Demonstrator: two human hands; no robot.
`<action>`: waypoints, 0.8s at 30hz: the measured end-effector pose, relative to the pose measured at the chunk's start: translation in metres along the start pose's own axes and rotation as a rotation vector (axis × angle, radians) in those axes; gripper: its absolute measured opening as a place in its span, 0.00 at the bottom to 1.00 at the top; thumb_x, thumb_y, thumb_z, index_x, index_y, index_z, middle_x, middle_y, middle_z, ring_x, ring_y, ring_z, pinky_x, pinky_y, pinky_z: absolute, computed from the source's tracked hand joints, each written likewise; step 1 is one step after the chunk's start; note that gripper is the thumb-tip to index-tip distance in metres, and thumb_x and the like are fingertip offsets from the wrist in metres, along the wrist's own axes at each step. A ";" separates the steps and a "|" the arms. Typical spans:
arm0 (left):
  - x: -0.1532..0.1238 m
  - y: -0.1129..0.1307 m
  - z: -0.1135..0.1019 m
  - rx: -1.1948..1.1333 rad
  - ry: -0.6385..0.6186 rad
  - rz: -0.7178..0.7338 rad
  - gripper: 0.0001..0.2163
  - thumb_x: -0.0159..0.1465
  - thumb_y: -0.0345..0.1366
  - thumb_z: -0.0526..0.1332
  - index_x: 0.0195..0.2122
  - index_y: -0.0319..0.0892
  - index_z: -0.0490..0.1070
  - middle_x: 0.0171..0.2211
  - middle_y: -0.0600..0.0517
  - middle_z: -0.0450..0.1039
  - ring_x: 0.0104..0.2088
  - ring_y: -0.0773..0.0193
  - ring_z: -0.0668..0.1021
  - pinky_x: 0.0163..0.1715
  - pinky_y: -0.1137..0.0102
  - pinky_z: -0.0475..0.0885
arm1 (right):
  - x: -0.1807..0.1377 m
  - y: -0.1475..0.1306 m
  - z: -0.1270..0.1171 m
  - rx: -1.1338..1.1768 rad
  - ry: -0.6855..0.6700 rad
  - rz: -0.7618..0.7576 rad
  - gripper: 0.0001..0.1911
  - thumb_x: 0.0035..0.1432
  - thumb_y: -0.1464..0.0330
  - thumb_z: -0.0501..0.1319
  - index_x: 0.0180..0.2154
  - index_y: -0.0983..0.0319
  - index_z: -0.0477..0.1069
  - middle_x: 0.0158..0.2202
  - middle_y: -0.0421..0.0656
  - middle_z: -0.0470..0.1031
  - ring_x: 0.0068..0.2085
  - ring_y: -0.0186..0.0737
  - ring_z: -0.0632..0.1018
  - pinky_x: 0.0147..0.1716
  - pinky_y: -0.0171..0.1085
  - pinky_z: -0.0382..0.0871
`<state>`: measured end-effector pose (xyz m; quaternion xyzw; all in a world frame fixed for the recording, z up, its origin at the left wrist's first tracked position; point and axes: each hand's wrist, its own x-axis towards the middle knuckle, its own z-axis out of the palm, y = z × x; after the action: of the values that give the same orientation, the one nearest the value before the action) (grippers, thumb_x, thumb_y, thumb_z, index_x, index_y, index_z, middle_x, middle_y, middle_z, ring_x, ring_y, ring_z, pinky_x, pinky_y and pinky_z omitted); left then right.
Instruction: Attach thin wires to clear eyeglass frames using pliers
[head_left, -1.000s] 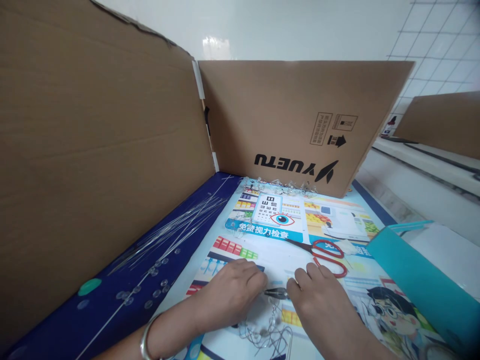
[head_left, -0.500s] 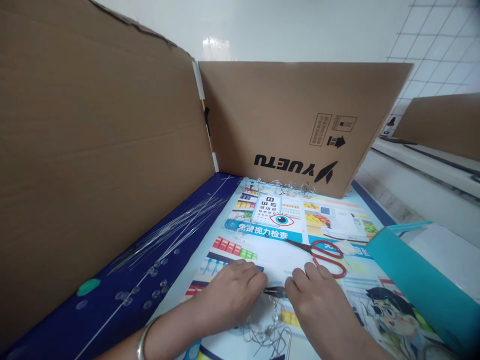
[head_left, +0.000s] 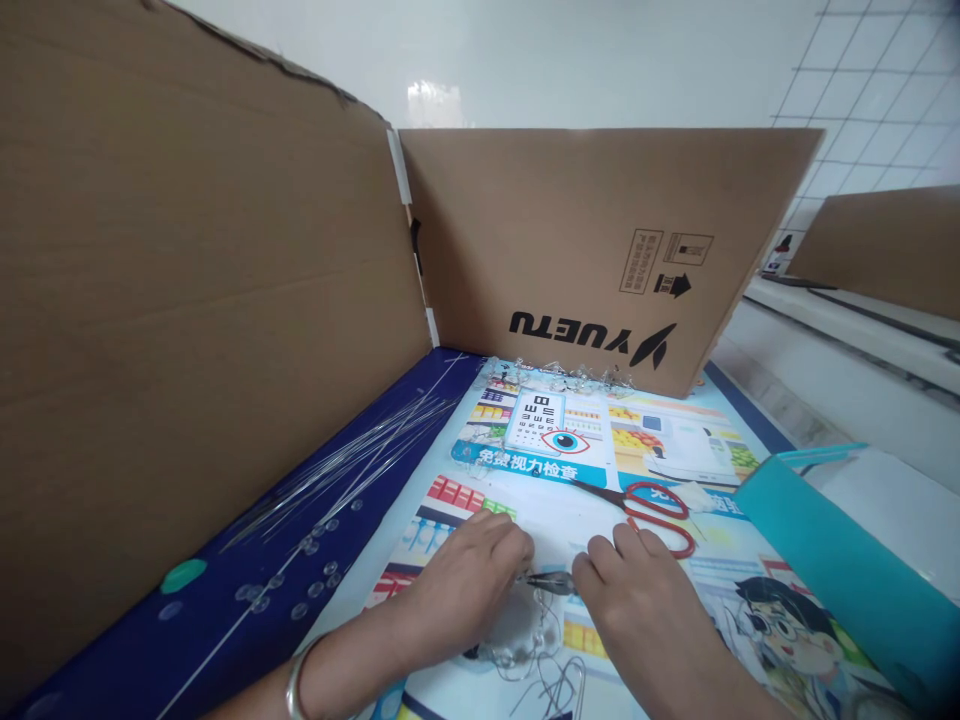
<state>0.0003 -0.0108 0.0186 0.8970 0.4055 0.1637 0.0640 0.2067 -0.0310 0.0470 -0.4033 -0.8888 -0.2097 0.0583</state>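
My right hand is closed around a pair of pliers, whose dark metal jaws point left. My left hand, a bangle at its wrist, pinches thin wire right at the jaw tips. The fingers hide most of what they hold. Below the pliers hangs a strand of clear beads on wire. Loose bent wires lie under it on the printed poster sheet. Beyond my right hand rest red-handled scissors, touching the sheet.
Cardboard panels stand at the left and back. Straight wires and scattered clear beads lie on the blue strip at left, near a green disc. A teal box stands at right; clear beaded pieces line the back.
My left hand has shifted slightly up and away from me, its fingers still pinched at the jaws. The beaded strand below hangs differently. The pliers barely moved.
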 end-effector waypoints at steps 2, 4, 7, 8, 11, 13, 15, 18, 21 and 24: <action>0.000 0.000 0.001 0.007 0.003 -0.010 0.08 0.58 0.21 0.50 0.31 0.41 0.61 0.28 0.52 0.65 0.31 0.62 0.67 0.37 0.65 0.63 | 0.000 0.000 0.000 0.003 0.003 0.001 0.08 0.46 0.76 0.63 0.28 0.60 0.65 0.27 0.41 0.65 0.30 0.42 0.64 0.32 0.41 0.52; -0.001 0.000 0.002 0.016 0.007 -0.022 0.08 0.58 0.21 0.50 0.31 0.41 0.61 0.28 0.52 0.65 0.31 0.62 0.67 0.37 0.64 0.63 | 0.001 -0.001 0.000 0.005 0.009 0.008 0.08 0.46 0.76 0.63 0.28 0.60 0.65 0.27 0.40 0.65 0.30 0.42 0.64 0.32 0.41 0.52; -0.001 0.001 0.004 0.027 0.020 -0.048 0.08 0.58 0.21 0.50 0.30 0.41 0.61 0.28 0.52 0.65 0.30 0.62 0.67 0.37 0.64 0.63 | 0.002 -0.002 0.001 0.009 0.027 0.022 0.08 0.47 0.77 0.62 0.27 0.61 0.65 0.26 0.41 0.65 0.30 0.42 0.64 0.32 0.42 0.53; -0.001 0.002 0.004 0.032 0.025 -0.061 0.08 0.58 0.21 0.50 0.30 0.41 0.61 0.28 0.52 0.65 0.30 0.61 0.67 0.36 0.64 0.63 | 0.002 -0.003 0.001 0.011 0.033 0.027 0.08 0.47 0.77 0.62 0.27 0.61 0.65 0.26 0.41 0.65 0.30 0.42 0.64 0.33 0.42 0.53; -0.001 0.005 0.002 0.034 0.031 -0.100 0.08 0.58 0.22 0.50 0.30 0.41 0.61 0.28 0.52 0.66 0.30 0.61 0.67 0.34 0.65 0.63 | 0.001 -0.003 0.003 0.027 0.046 0.039 0.08 0.47 0.78 0.62 0.27 0.61 0.65 0.26 0.41 0.65 0.31 0.41 0.64 0.34 0.42 0.53; 0.001 0.008 -0.002 0.007 0.031 -0.135 0.08 0.60 0.23 0.49 0.29 0.41 0.61 0.28 0.51 0.67 0.30 0.61 0.68 0.33 0.66 0.64 | 0.000 -0.002 0.006 0.044 0.044 0.052 0.08 0.47 0.78 0.62 0.27 0.61 0.65 0.27 0.41 0.65 0.31 0.41 0.64 0.35 0.42 0.53; 0.002 0.011 -0.006 -0.033 0.029 -0.183 0.08 0.61 0.24 0.48 0.29 0.40 0.61 0.27 0.51 0.67 0.30 0.61 0.69 0.32 0.67 0.64 | 0.000 -0.002 0.009 0.063 0.037 0.063 0.08 0.48 0.77 0.61 0.27 0.60 0.65 0.26 0.41 0.65 0.31 0.41 0.64 0.35 0.42 0.53; 0.005 0.015 -0.011 -0.069 0.035 -0.246 0.08 0.62 0.25 0.48 0.28 0.40 0.62 0.26 0.50 0.68 0.29 0.61 0.70 0.31 0.68 0.64 | 0.000 -0.002 0.011 0.082 0.030 0.074 0.08 0.47 0.77 0.62 0.27 0.60 0.65 0.26 0.40 0.66 0.31 0.41 0.64 0.35 0.42 0.53; 0.006 0.016 -0.012 -0.078 0.053 -0.266 0.08 0.61 0.26 0.48 0.27 0.41 0.61 0.25 0.51 0.68 0.28 0.61 0.70 0.28 0.70 0.63 | 0.001 -0.002 0.010 0.073 0.032 0.076 0.08 0.47 0.77 0.62 0.27 0.60 0.66 0.27 0.41 0.66 0.31 0.42 0.64 0.35 0.42 0.53; 0.005 0.015 -0.010 -0.116 0.075 -0.284 0.07 0.61 0.27 0.48 0.28 0.42 0.60 0.24 0.52 0.68 0.26 0.62 0.70 0.26 0.71 0.62 | 0.002 -0.004 0.009 0.065 0.035 0.078 0.08 0.47 0.77 0.62 0.27 0.60 0.66 0.27 0.41 0.66 0.32 0.42 0.64 0.35 0.42 0.53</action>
<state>0.0105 -0.0176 0.0329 0.8187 0.5202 0.2096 0.1230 0.2034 -0.0279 0.0380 -0.4317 -0.8776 -0.1853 0.0949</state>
